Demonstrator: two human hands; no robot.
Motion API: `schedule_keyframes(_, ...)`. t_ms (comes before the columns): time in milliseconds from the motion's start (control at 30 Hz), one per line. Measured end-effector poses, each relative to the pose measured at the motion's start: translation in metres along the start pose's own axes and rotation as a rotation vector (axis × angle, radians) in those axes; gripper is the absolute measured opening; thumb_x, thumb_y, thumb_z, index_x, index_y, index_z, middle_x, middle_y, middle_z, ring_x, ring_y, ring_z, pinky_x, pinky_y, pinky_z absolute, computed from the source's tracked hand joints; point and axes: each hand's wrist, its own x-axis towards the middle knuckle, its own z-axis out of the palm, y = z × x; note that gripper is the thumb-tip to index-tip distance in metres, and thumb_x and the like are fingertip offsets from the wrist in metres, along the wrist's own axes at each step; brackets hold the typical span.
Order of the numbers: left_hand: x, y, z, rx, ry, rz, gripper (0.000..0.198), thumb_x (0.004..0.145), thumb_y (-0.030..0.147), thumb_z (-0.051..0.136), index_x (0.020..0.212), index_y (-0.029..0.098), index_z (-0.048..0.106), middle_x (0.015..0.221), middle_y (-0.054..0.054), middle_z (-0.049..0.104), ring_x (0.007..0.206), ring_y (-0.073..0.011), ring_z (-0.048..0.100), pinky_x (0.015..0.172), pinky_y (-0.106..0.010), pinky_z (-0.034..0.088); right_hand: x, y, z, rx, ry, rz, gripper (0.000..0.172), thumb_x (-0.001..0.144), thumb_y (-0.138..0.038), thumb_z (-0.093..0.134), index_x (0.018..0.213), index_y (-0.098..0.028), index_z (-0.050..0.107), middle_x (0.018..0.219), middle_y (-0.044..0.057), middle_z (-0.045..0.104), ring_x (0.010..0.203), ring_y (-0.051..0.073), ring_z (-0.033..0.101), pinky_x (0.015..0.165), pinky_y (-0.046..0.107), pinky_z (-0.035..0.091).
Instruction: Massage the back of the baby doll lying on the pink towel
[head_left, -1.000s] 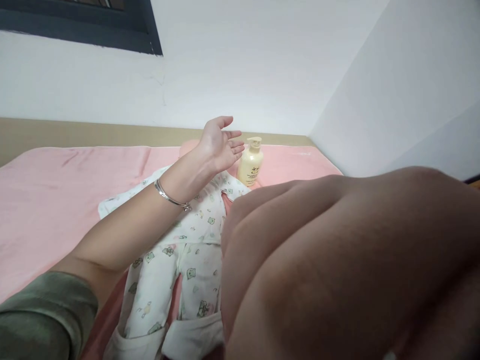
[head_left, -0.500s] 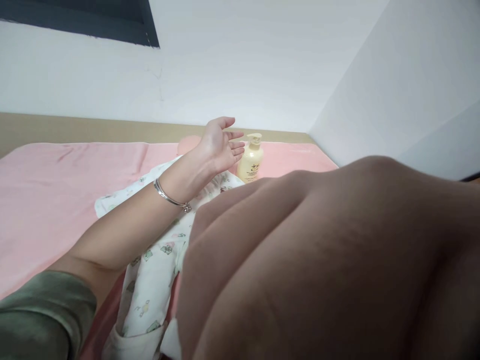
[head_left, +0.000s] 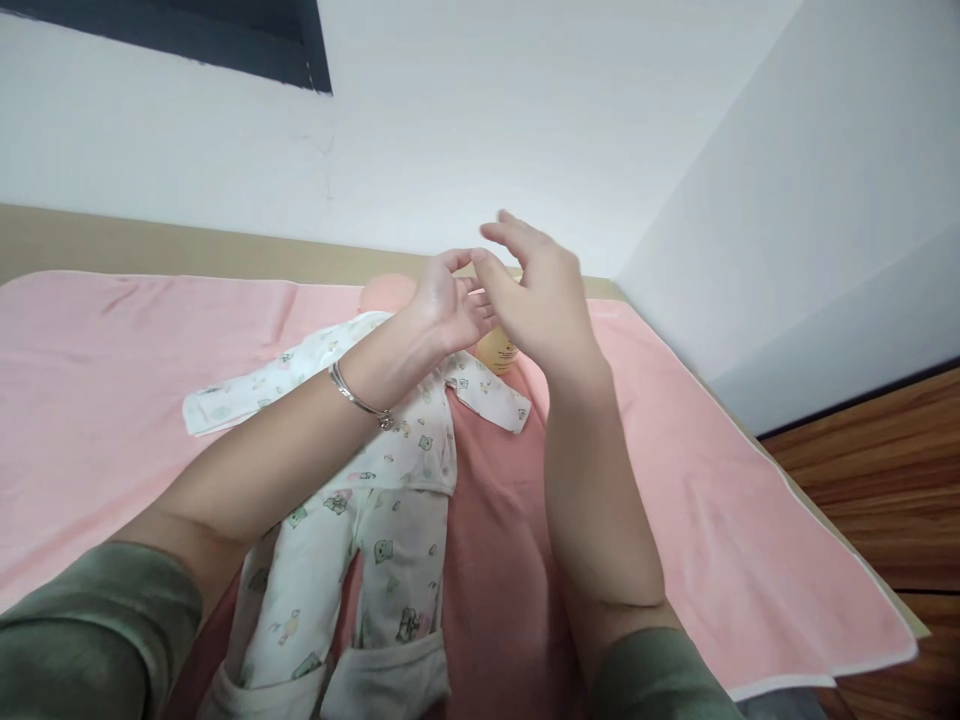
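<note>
The mat (head_left: 675, 480) seemingly cushions the doll (head_left: 405, 440), laid flat. Above its far end, the left hand (head_left: 450, 312) turns palm-up, perhaps for catching, fingers slightly apart; the right hand (head_left: 546, 300), thumb and fingers apart, partly hides the far bottle (head_left: 496, 352).

A tan surface (head_left: 90, 228), bare along its far edge, bears a pink cloth (head_left: 697, 520), on which rest a white printed outfit (head_left: 405, 520) left of centre and, toward the far side, a rounded peach object (head_left: 386, 292) and a yellow bottle (head_left: 495, 355).
</note>
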Motion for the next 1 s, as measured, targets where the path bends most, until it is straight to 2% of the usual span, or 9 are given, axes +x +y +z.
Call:
schedule_keyframes(67,-0.004,0.008,0.002,-0.125,-0.051,-0.126,0.053,0.098,0.049,0.030,0.109,0.009,0.064,0.110,-0.022,0.072,0.117,-0.0360,0.070,0.104,-0.059,0.058,0.010,0.033,0.023,-0.078,-0.010,0.108,0.050,0.092,-0.018,0.059,0.141,-0.008,0.059,0.164,0.018,0.044,0.159,0.037,0.031,0.134,0.063,0.022)
schedule_keyframes(167,-0.011,0.021,0.003,-0.278,-0.084,-0.252,0.052,0.098,0.043,0.028,0.119,0.010,0.062,0.120,-0.022,0.069,0.125,-0.0356,0.066,0.104,-0.058,0.057,0.014,0.066,0.044,-0.084,-0.083,0.094,0.054,0.096,-0.028,0.056,0.147,-0.010,0.053,0.168,0.018,0.036,0.162,0.036,0.022,0.133,0.067,0.011)
schedule_keyframes(300,-0.013,0.031,0.003,-0.550,-0.082,-0.421,0.055,0.098,0.043,0.030,0.133,0.010,0.057,0.125,-0.021,0.068,0.126,-0.0334,0.066,0.103,-0.053,0.059,0.008,0.074,0.054,-0.168,-0.146,0.096,0.049,0.103,-0.034,0.042,0.135,-0.003,0.061,0.160,0.024,0.047,0.158,0.036,0.033,0.133,0.064,0.015)
schedule_keyframes(400,-0.007,0.033,0.003,-0.790,-0.029,-0.566,0.058,0.099,0.042,0.033,0.139,0.006,0.052,0.121,-0.021,0.069,0.116,-0.0296,0.072,0.099,-0.044,0.062,0.007,0.069,0.054,-0.174,-0.119,0.103,0.044,0.105,-0.030,0.035,0.118,-0.011,0.072,0.147,0.017,0.063,0.151,0.032,0.046,0.132,0.061,0.020)
schedule_keyframes(500,-0.003,0.034,0.001,-0.928,0.021,-0.638,0.061,0.097,0.039,0.040,0.146,0.003,0.047,0.124,-0.023,0.068,0.113,-0.0273,0.073,0.094,-0.036,0.063,0.009,0.067,0.053,-0.152,-0.074,0.152,0.040,0.103,-0.026,0.036,0.107,-0.017,0.075,0.136,0.011,0.071,0.144,0.029,0.054,0.131,0.059,0.025)
schedule_keyframes(600,-0.010,0.042,-0.008,-0.921,0.063,-0.649,0.066,0.094,0.036,0.047,0.153,0.006,0.042,0.135,-0.024,0.064,0.123,-0.0272,0.069,0.098,-0.033,0.062,0.012,0.064,0.057,-0.178,-0.010,0.261,0.038,0.100,-0.025,0.039,0.103,-0.017,0.076,0.138,0.012,0.070,0.142,0.030,0.056,0.127,0.056,0.034)
schedule_keyframes(700,-0.028,0.056,-0.026,-0.853,0.084,-0.608,0.071,0.091,0.033,0.051,0.157,0.011,0.040,0.149,-0.022,0.056,0.140,-0.0269,0.059,0.112,-0.033,0.055,0.015,0.059,0.064,-0.240,0.034,0.333,0.039,0.098,-0.023,0.040,0.105,-0.015,0.077,0.147,0.015,0.064,0.146,0.033,0.052,0.123,0.054,0.040)
schedule_keyframes(833,-0.060,0.081,-0.061,-0.805,0.071,-0.523,0.071,0.091,0.030,0.052,0.159,0.017,0.039,0.158,-0.018,0.049,0.152,-0.0252,0.046,0.126,-0.036,0.041,0.016,0.056,0.069,-0.283,0.056,0.334,0.042,0.097,-0.020,0.038,0.107,-0.012,0.078,0.149,0.017,0.061,0.148,0.032,0.050,0.125,0.054,0.038)
schedule_keyframes(1000,-0.095,0.106,-0.101,-0.827,0.070,-0.478,0.072,0.092,0.027,0.051,0.162,0.023,0.034,0.163,-0.013,0.045,0.154,-0.0242,0.043,0.128,-0.038,0.041,0.015,0.059,0.074,-0.325,0.060,0.307,0.042,0.093,-0.018,0.040,0.109,-0.009,0.077,0.143,0.018,0.066,0.148,0.030,0.051,0.129,0.053,0.032)
